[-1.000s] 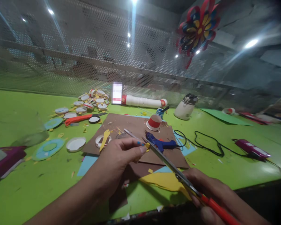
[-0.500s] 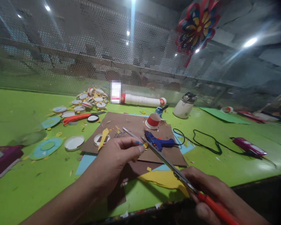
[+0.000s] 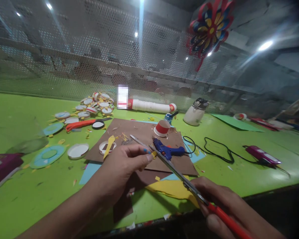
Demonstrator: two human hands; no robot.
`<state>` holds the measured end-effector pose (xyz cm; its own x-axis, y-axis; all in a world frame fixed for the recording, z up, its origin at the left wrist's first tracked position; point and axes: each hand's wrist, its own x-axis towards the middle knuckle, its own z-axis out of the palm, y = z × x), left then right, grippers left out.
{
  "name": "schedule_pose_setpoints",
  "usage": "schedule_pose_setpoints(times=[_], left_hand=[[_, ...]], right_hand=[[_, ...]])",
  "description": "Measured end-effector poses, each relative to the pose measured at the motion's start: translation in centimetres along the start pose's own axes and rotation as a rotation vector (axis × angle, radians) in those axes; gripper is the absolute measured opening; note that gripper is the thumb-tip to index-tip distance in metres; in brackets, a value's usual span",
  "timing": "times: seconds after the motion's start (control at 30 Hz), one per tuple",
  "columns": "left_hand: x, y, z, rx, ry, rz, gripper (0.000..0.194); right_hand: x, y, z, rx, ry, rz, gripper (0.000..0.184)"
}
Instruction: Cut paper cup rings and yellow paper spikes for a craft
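Note:
My left hand (image 3: 124, 167) pinches a small yellow paper scrap (image 3: 153, 154) between thumb and fingertips, above the brown card sheet (image 3: 144, 139). My right hand (image 3: 224, 205) grips the red handles of a pair of scissors (image 3: 174, 172). The long steel blades are parted, and their tips reach the yellow scrap. Below the blades a larger yellow paper piece (image 3: 173, 190) lies on the green table (image 3: 27, 192). A blue glue gun (image 3: 168, 151) rests on the brown sheet just beyond the blades.
A red and white paper cup (image 3: 161, 128) stands upside down on the brown sheet. Several round paper discs (image 3: 94, 104) are piled at the back left by an orange cutter (image 3: 81, 124). A black cable (image 3: 214, 151), a purple device (image 3: 261, 155), a white jug (image 3: 195, 113) and a mesh wall (image 3: 89, 59) lie beyond.
Both hands hold nearly the same pose. The view has shifted slightly, and the scissors and scrap sit a touch lower left in the picture.

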<state>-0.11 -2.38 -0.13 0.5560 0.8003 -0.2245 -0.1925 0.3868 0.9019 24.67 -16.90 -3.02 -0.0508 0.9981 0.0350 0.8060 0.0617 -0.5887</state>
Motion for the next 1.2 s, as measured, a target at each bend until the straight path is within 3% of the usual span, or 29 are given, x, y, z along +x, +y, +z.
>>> schedule_pose_setpoints(times=[0.23,0.5,0.73,0.97,1.07,1.2], left_hand=[[0.4,-0.2,-0.1,0.045,0.013,0.027,0.025],[0.5,-0.3,-0.2,0.095,0.028,0.066,0.025],[0.4,-0.3,-0.1,0.104,0.026,0.058,0.024],[0.4,-0.4,-0.2,0.087,-0.076,-0.015,0.019],[0.6,-0.7,-0.2,0.105,-0.134,-0.047,0.020],[0.8,-0.8,0.0,0.151,-0.201,-0.012,0.022]], right_hand=[[0.1,2.1,-0.3,-0.048,-0.135,-0.055,0.053],[0.7,-1.1,-0.2,0.009,0.007,-0.033,0.045],[2.6,-2.6,-0.7,0.083,-0.082,-0.154,0.024],[3.3,-1.9,-0.8,-0.032,0.111,-0.083,0.011],[4.7,-3.0,-1.2,0.142,0.163,-0.073,0.013],[7.4,-5.2,-1.5,0.431,0.064,-0.175,0.021]])
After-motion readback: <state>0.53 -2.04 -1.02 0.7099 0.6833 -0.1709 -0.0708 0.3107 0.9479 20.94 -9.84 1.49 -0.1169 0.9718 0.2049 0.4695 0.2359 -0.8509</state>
